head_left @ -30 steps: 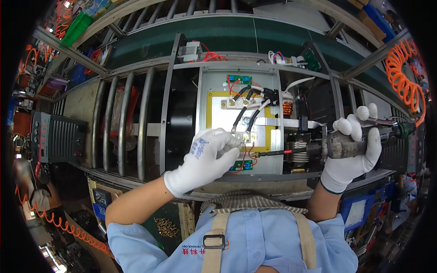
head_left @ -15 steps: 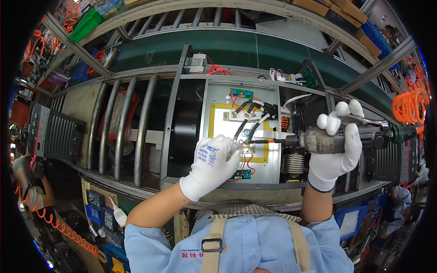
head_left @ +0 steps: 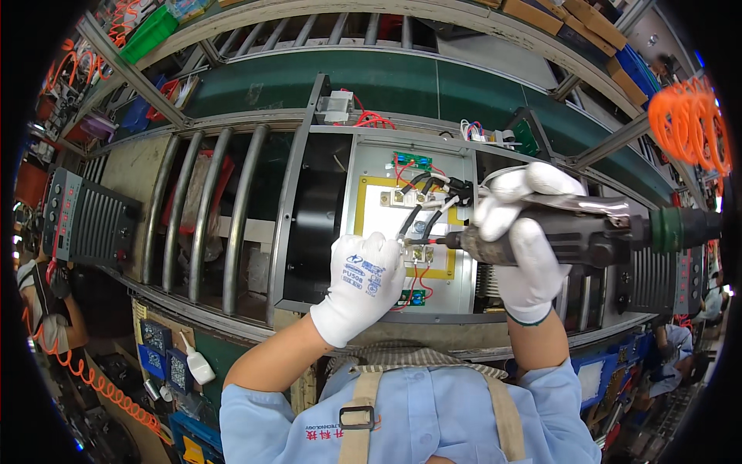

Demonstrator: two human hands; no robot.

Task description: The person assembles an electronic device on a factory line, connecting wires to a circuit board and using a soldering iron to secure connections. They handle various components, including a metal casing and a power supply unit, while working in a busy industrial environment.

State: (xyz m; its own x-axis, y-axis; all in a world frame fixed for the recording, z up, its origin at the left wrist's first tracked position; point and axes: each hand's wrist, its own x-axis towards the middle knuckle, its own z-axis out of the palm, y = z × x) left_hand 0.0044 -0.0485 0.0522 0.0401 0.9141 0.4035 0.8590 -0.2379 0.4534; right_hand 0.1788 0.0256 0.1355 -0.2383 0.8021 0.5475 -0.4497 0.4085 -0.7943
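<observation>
My white-gloved left hand [head_left: 362, 280] is closed in a pinch at the lower end of a black cable [head_left: 410, 220]; the fingertips partly hide that end. A power screwdriver [head_left: 576, 238] lies level in my gloved right hand [head_left: 532, 271], fingers wrapped round its body. Its bit [head_left: 439, 241] points left, close to the left fingertips, over a terminal block [head_left: 418, 254]. Whether the bit touches a screw I cannot tell. Around both hands is an open metal housing [head_left: 352, 147] with a yellow-edged white plate [head_left: 371, 219] and small green circuit boards [head_left: 413, 161].
The housing stands on a roller conveyor [head_left: 241, 220]. A grey control panel unit [head_left: 91, 224] is at the left. An orange coiled hose [head_left: 688, 127] hangs at the right. Screw bins [head_left: 156, 337] and a white bottle [head_left: 199, 363] sit below left. Other people work at both sides.
My right hand has brought the screwdriver left, so its bit is nearer my left fingertips. The orange hose has swung upward. My left hand has stayed almost in place.
</observation>
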